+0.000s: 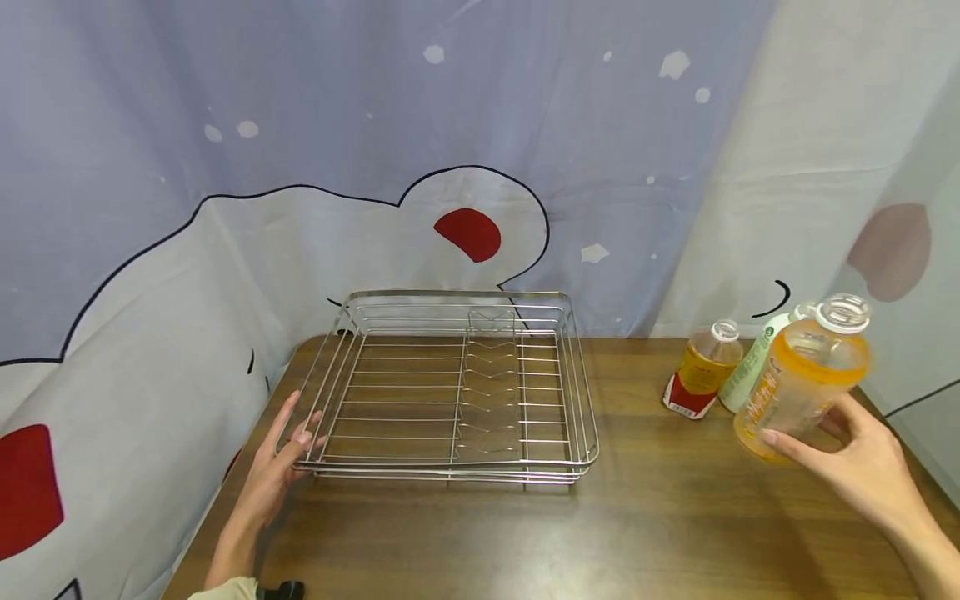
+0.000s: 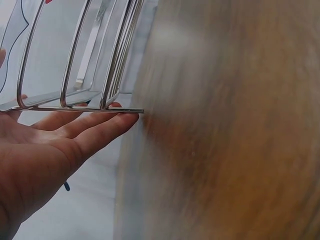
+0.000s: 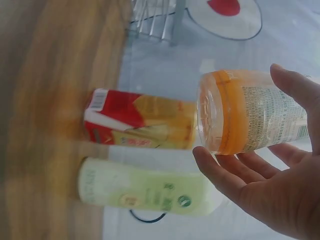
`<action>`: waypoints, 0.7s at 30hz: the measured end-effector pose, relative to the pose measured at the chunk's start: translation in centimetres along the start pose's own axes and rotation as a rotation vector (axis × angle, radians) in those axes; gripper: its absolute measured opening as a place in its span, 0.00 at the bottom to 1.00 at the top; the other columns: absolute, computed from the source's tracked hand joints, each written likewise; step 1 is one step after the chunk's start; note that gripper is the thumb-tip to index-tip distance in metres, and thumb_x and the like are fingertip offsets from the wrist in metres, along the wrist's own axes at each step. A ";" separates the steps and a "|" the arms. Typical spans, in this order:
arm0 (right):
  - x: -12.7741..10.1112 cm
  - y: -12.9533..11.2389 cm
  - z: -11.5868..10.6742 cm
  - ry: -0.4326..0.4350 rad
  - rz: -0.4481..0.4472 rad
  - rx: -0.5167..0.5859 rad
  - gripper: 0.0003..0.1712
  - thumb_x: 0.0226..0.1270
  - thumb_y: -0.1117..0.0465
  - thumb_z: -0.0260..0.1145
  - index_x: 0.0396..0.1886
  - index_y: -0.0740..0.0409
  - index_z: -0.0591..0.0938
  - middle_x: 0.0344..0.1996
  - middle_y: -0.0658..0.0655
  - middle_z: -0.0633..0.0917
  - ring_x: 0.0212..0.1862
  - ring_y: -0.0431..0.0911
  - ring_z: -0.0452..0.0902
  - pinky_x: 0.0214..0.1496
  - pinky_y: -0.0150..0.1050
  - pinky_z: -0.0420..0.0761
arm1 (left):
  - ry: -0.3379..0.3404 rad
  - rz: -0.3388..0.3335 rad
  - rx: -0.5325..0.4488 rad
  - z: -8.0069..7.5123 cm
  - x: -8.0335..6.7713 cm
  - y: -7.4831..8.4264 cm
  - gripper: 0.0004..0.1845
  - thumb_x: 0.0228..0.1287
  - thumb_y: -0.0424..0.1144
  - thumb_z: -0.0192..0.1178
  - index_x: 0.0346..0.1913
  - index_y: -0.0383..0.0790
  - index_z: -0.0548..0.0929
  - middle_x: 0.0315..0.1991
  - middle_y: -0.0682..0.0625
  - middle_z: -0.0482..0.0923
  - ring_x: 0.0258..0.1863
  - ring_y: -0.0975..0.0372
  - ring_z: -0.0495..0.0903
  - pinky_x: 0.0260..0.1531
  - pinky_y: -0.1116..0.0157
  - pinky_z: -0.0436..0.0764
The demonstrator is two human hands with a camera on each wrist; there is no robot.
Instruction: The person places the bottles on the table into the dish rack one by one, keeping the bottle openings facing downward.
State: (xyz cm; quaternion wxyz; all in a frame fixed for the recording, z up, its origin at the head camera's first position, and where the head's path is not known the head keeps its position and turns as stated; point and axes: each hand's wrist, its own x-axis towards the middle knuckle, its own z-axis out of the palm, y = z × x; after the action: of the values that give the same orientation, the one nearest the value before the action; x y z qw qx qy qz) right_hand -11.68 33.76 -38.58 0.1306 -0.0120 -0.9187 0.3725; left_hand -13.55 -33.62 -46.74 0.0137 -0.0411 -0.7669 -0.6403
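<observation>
Right up close, the person's right hand [image 1: 855, 450] has its fingers and thumb curled round a clear plastic bottle of orange drink with a white cap [image 1: 806, 375], and holds it tilted in the air above the right end of the brown wooden table [image 1: 675, 517]. It looks like the bottle is being carried, with the picking up done and the putting down not yet begun. The left hand [image 1: 281, 462] lies with straight fingers against the near left corner of the shiny silver wire dish rack [image 1: 457, 383], touching the wire but not gripping it, as if to keep the rack from sliding. The rack sits flat on the table, well apart from the held bottle, with nothing inside it. If the bottle is meant for the rack, I think the next move needs a sideways carry to the left and a gentle lowering over the rim, so the bottle lands on the thin wires without tipping. Two more bottles stand on the table just behind the held one: a small bottle of amber drink with a red label [image 1: 705, 371] and a pale green bottle [image 1: 753, 362], close beside each other. They could get bumped if the hand swings low. A blue and white cartoon curtain [image 1: 450, 167] hangs behind the table.
</observation>
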 end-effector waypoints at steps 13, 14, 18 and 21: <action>1.5 -5.0 1.0 -0.027 -0.143 0.066 0.42 0.51 0.59 0.81 0.66 0.57 0.73 0.48 0.34 0.75 0.39 0.22 0.76 0.32 0.24 0.80 | 0.012 0.013 0.036 -0.1 0.0 0.3 0.34 0.80 0.39 0.42 0.80 0.58 0.42 0.76 0.30 0.45 0.64 0.47 0.70 0.49 0.23 0.58; 1.5 -5.2 1.1 -0.028 -0.150 0.064 0.42 0.51 0.59 0.81 0.66 0.57 0.73 0.48 0.35 0.75 0.39 0.22 0.76 0.32 0.24 0.80 | 0.019 0.009 0.050 -0.1 0.0 0.4 0.34 0.80 0.40 0.42 0.80 0.59 0.42 0.76 0.32 0.44 0.65 0.43 0.67 0.48 0.24 0.60; 2.0 -6.2 1.3 -0.014 -0.201 0.052 0.41 0.48 0.59 0.83 0.64 0.57 0.76 0.49 0.45 0.79 0.40 0.21 0.75 0.33 0.22 0.79 | 0.048 0.011 0.128 -0.2 -0.1 1.0 0.34 0.80 0.42 0.43 0.80 0.60 0.42 0.77 0.35 0.43 0.68 0.39 0.60 0.51 0.33 0.66; 2.3 -7.2 1.5 -0.005 -0.240 0.035 0.41 0.47 0.59 0.83 0.63 0.56 0.77 0.51 0.56 0.82 0.40 0.21 0.74 0.34 0.21 0.78 | 0.095 0.068 0.133 -0.4 -0.2 1.7 0.35 0.79 0.39 0.46 0.80 0.56 0.44 0.77 0.35 0.45 0.68 0.54 0.65 0.59 0.55 0.71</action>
State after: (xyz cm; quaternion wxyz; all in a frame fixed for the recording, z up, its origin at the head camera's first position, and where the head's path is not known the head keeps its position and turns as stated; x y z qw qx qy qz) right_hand -13.71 27.82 -34.15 0.1724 0.1013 -0.9071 0.3703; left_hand -13.25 -33.69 -45.01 0.0742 -0.0356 -0.8043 -0.5886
